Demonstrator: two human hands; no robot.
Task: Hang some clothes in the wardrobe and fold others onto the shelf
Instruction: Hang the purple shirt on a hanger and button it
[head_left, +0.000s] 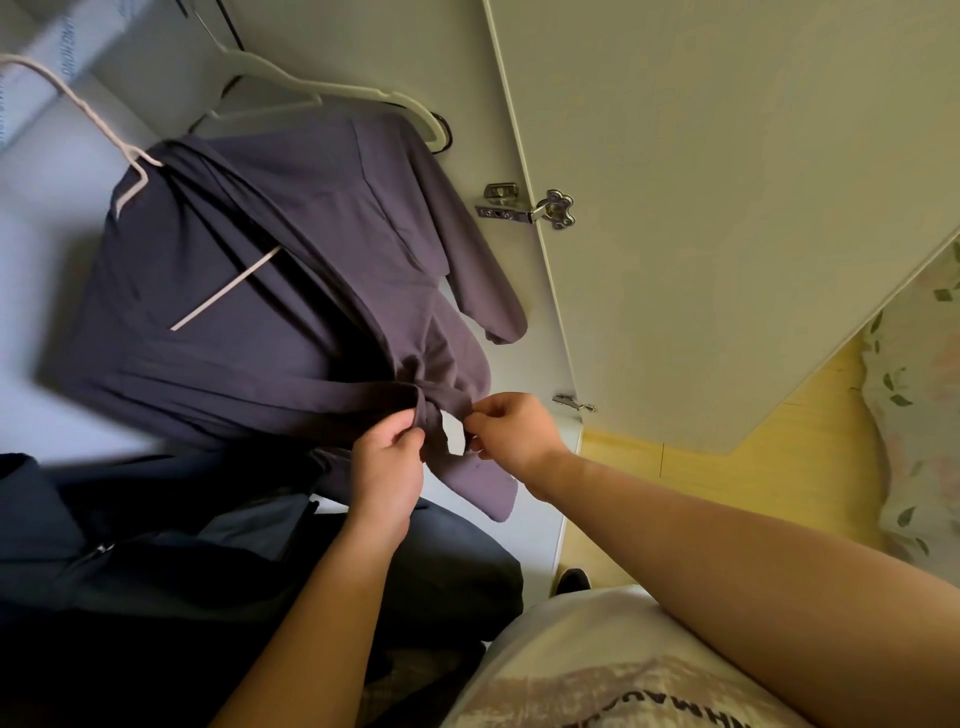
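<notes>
A grey-purple robe-like garment (270, 291) hangs on a white hanger (130, 171) inside the wardrobe. Its fabric belt (436, 402) is knotted at the waist. My left hand (387, 467) grips the cloth just left of the knot. My right hand (511, 428) pinches the belt's end on the right side of the knot. One belt tail (478, 483) hangs down between my hands.
An empty white hanger (311, 93) hangs behind the garment. Dark clothes (156, 545) lie piled on the wardrobe floor at lower left. The open wardrobe door (727, 182) with metal hinges (524, 208) stands to the right. Beyond it are yellow flooring (753, 467) and floral bedding (914, 415).
</notes>
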